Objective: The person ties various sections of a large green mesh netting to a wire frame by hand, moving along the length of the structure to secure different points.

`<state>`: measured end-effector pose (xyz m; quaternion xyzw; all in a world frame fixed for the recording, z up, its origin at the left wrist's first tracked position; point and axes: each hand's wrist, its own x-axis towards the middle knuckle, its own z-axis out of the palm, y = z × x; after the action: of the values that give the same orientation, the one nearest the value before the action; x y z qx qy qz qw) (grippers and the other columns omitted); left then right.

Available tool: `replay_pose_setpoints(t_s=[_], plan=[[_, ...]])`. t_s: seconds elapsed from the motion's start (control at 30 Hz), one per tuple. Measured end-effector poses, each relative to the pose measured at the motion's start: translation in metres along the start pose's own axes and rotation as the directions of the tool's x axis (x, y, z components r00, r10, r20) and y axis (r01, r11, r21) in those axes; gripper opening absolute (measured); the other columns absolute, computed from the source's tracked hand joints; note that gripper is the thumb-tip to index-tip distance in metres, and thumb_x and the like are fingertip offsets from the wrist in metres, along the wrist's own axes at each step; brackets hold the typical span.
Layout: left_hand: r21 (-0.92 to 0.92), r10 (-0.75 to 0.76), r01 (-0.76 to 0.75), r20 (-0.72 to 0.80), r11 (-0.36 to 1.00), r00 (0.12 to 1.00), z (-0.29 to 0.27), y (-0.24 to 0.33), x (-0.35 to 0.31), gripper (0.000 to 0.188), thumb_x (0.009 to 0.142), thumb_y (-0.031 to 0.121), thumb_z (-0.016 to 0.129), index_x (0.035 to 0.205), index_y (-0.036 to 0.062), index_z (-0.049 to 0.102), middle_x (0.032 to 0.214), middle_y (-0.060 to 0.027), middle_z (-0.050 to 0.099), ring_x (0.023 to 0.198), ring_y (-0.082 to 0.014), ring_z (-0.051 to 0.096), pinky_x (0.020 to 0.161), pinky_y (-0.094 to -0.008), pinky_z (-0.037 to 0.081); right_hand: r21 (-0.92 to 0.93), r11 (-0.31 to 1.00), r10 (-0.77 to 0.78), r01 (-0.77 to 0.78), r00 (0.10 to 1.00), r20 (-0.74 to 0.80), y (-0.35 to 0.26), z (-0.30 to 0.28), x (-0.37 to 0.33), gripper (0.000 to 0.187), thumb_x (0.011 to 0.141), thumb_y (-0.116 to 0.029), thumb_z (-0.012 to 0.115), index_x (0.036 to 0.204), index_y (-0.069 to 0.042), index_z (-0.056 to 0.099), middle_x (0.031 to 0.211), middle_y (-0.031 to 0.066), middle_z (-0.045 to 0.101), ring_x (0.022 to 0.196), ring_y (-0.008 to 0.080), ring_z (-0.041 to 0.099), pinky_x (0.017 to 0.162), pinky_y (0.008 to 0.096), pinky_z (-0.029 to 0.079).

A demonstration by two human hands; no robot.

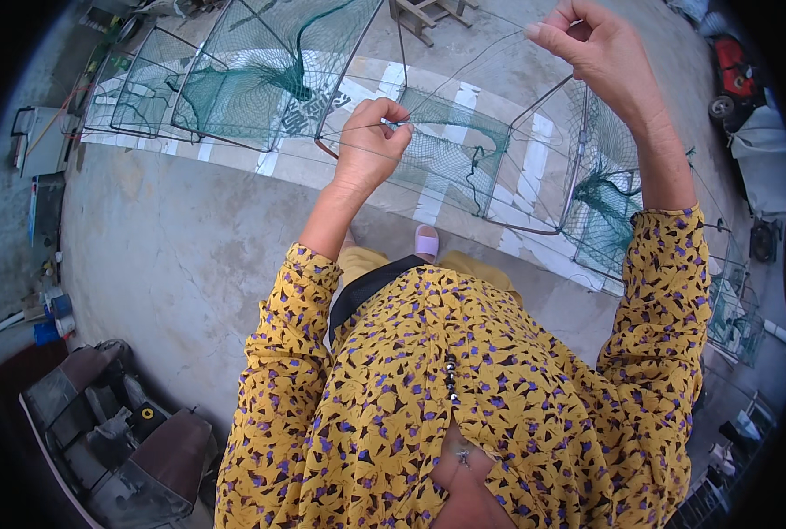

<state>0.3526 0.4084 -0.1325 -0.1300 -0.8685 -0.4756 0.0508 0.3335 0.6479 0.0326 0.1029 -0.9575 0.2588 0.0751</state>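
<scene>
A long green mesh net trap (pixel 459 145) with dark rectangular wire frames (pixel 350 70) stretches across in front of me. My left hand (pixel 373 143) is closed in a pinch at the trap's near middle, beside one frame, on a thin dark thread (pixel 465 69). From there the thread runs slackly up and right to my right hand (pixel 597 55). That hand is raised above the trap, thumb and fingertips pressed together on the thread. Any needle at the fingertips is too small to make out. Bunched green netting (pixel 606 194) hangs inside the right-hand section.
Beneath the trap lies a flattened cardboard sheet (pixel 278 167) with white strips. A small wooden stool (pixel 424 16) stands beyond it. At far right is a red wheeled machine (pixel 732 66); a vehicle with dark seats (pixel 119 432) sits lower left. Blue containers (pixel 53 319) stand at left.
</scene>
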Motion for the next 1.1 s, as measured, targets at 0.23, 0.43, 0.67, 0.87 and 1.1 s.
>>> replay_pose_setpoints(t_s=[0.23, 0.43, 0.67, 0.87, 1.1], plan=[[-0.302, -0.243, 0.247, 0.053, 0.921, 0.969, 0.004, -0.005, 0.003, 0.010, 0.077, 0.010, 0.061, 0.082, 0.0022, 0.057, 0.073, -0.0046, 0.058, 0.056, -0.0103, 0.053, 0.053, -0.0233, 0.044, 0.823, 0.546, 0.020, -0.155, 0.985, 0.172, -0.050, 0.072, 0.008, 0.026, 0.079, -0.025, 0.067, 0.071, -0.004, 0.054, 0.063, -0.0013, 0.054, 0.056, 0.0050, 0.048, 0.049, 0.0203, 0.038], [-0.497, -0.449, 0.478, 0.187, 0.724, 0.874, -0.002, 0.012, 0.005, 0.011, 0.083, 0.013, 0.055, 0.083, 0.0023, 0.057, 0.068, -0.0008, 0.056, 0.055, -0.0067, 0.049, 0.049, -0.0199, 0.039, 0.308, 0.948, -0.040, -0.077, 0.933, 0.357, -0.036, 0.116, -0.001, 0.014, 0.074, -0.018, 0.065, 0.072, -0.004, 0.064, 0.072, 0.0092, 0.064, 0.067, 0.0202, 0.062, 0.064, 0.0327, 0.048], [-0.491, -0.481, 0.524, 0.222, 0.696, 0.848, -0.001, 0.012, 0.007, 0.015, 0.083, 0.014, 0.052, 0.084, 0.0008, 0.056, 0.064, -0.0013, 0.053, 0.051, -0.0068, 0.045, 0.046, -0.0211, 0.035, 0.277, 0.924, 0.104, -0.263, 0.872, 0.479, -0.012, 0.140, 0.000, 0.012, 0.075, -0.016, 0.066, 0.078, -0.004, 0.064, 0.072, 0.0085, 0.064, 0.067, 0.0190, 0.063, 0.063, 0.0317, 0.049], [-0.485, -0.502, 0.540, 0.221, 0.688, 0.837, 0.000, 0.016, 0.007, 0.016, 0.082, 0.015, 0.052, 0.084, -0.0007, 0.056, 0.067, -0.0027, 0.055, 0.052, -0.0072, 0.046, 0.046, -0.0211, 0.035, 0.290, 0.894, 0.166, -0.342, 0.854, 0.493, -0.022, 0.132, -0.005, 0.006, 0.080, -0.004, 0.059, 0.085, 0.001, 0.059, 0.074, 0.0066, 0.061, 0.064, 0.0117, 0.062, 0.053, 0.0232, 0.051], [-0.516, -0.473, 0.524, 0.240, 0.678, 0.848, 0.000, 0.014, 0.008, 0.017, 0.082, 0.015, 0.052, 0.086, -0.0015, 0.056, 0.071, -0.0034, 0.057, 0.054, -0.0075, 0.048, 0.048, -0.0210, 0.038, 0.317, 0.884, 0.199, -0.343, 0.891, 0.408, -0.021, 0.138, -0.006, 0.007, 0.075, -0.006, 0.064, 0.077, -0.001, 0.060, 0.069, 0.0097, 0.063, 0.059, 0.0161, 0.064, 0.057, 0.0296, 0.049]])
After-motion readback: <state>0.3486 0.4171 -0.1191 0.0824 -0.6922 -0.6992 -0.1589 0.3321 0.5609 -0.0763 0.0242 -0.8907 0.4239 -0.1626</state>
